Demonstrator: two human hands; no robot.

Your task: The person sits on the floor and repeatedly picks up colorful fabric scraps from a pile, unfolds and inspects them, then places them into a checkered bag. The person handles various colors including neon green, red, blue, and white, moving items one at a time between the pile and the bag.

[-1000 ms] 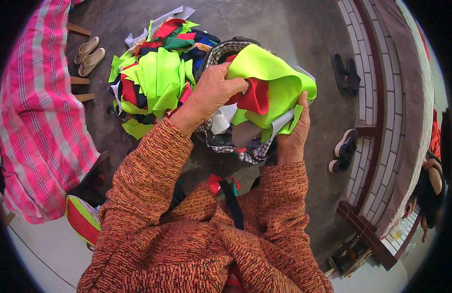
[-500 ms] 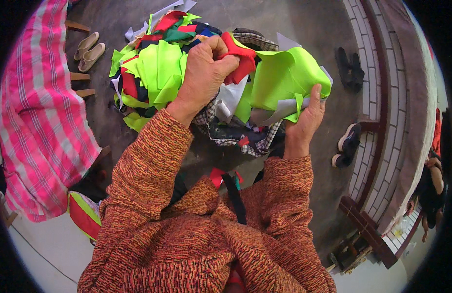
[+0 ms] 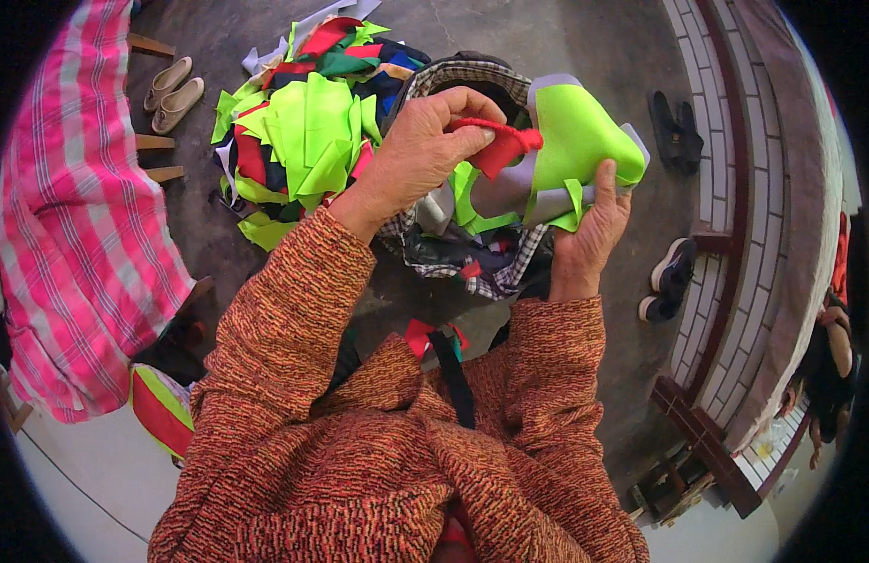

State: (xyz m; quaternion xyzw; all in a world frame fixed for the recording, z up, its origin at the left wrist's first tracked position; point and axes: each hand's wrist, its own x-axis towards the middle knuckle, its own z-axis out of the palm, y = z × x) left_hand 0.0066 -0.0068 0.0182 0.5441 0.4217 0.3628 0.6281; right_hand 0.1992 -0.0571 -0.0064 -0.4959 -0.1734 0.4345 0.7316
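My left hand (image 3: 420, 155) pinches a small red fabric scrap (image 3: 500, 150) between thumb and fingers. On the right, my right hand (image 3: 592, 230) grips a neon-green fabric piece (image 3: 585, 131), its thumb on top. Grey fabric (image 3: 510, 188) lies under and beside the green; whether it is joined to it I cannot tell. Both hands are over a dark bag with a black-and-white checked lining (image 3: 524, 258), which holds more scraps. Left of the bag, a heap of fabric scraps (image 3: 308, 131) in green, red, navy and grey lies on the floor.
Beige shoes (image 3: 178, 103) stand at far left by a pink checked cloth (image 3: 87, 216) hanging over wooden legs. Black sandals (image 3: 676, 131) and dark sneakers (image 3: 669, 277) lie along the white brick base (image 3: 725, 188) at right. A red-and-green panelled object (image 3: 162, 413) is at lower left.
My left hand has moved right and slightly down with the red scrap, which now hangs apart from most of the green fabric. More of the bag's checked rim shows. My right hand shifted slightly right.
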